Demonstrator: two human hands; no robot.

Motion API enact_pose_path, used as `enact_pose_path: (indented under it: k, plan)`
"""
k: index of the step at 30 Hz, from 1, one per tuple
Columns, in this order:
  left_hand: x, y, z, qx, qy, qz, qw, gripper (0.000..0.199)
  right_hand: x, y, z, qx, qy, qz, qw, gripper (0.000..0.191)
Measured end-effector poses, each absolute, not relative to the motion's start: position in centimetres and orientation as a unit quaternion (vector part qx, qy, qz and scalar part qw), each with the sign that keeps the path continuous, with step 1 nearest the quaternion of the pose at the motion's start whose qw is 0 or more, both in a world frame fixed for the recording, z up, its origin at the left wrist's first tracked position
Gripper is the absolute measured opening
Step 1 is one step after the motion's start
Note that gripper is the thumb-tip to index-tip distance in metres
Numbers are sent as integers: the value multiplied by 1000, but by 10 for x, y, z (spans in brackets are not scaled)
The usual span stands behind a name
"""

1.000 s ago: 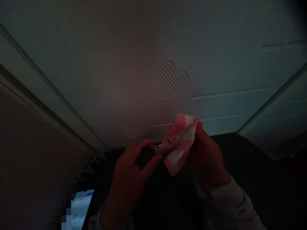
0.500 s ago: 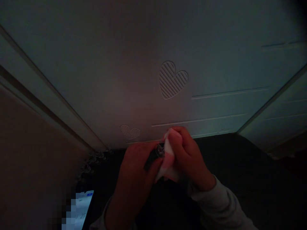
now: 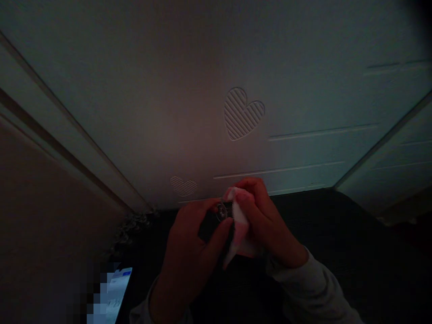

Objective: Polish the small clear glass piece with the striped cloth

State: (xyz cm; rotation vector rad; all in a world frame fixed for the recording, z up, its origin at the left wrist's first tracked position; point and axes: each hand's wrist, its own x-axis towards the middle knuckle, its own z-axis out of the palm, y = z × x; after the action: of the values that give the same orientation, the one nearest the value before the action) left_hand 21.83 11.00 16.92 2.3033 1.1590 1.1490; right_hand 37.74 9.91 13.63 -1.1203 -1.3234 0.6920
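My left hand (image 3: 192, 245) pinches a small, shiny, see-through round piece (image 3: 221, 211) between thumb and fingers; the dim light hides what kind of thing it is. My right hand (image 3: 261, 218) is closed on a pink and white cloth (image 3: 240, 220), thumb pressed against its upper part. The cloth's folds stand right beside the round piece, and one corner hangs below. Both hands are close together above the dark tabletop, near its back edge.
Several small shiny pieces (image 3: 135, 222) lie in a row along the table's left edge. A lit phone (image 3: 118, 292) is at the lower left, partly blurred out. Behind the dark table (image 3: 324, 252) rises a pale panel (image 3: 189, 108) with embossed hearts and lines.
The fingers of my left hand have opened a little around the round piece, which now shows slightly further left. The cloth has shifted a little to the right and changed its folds.
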Motion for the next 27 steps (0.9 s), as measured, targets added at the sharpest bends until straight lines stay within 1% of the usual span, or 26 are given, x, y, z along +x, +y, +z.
enact_pose_path:
  k: [5,10,12,16,20,24,27]
  plan:
    - [213,114,173,747,453,396,282,21,376,97,141,-470,-600,322,561,13]
    - [212,112,172,714,470,395,336,26,372,97,143,-460,-599,293,586,8]
    - [214,111,172,711,475,392,339,28,371,97,142,-463,-588,271,605,11]
    - [220,110,174,707,495,381,330,37,372,97,140,-472,-566,263,623,26]
    - [223,108,176,705,518,368,316,44,372,96,139,-478,-557,272,622,30]
    - [224,109,171,712,513,373,300,39,371,95,140,-462,-569,241,636,27]
    - [225,110,169,716,512,380,284,35,372,96,141,-448,-588,212,639,17]
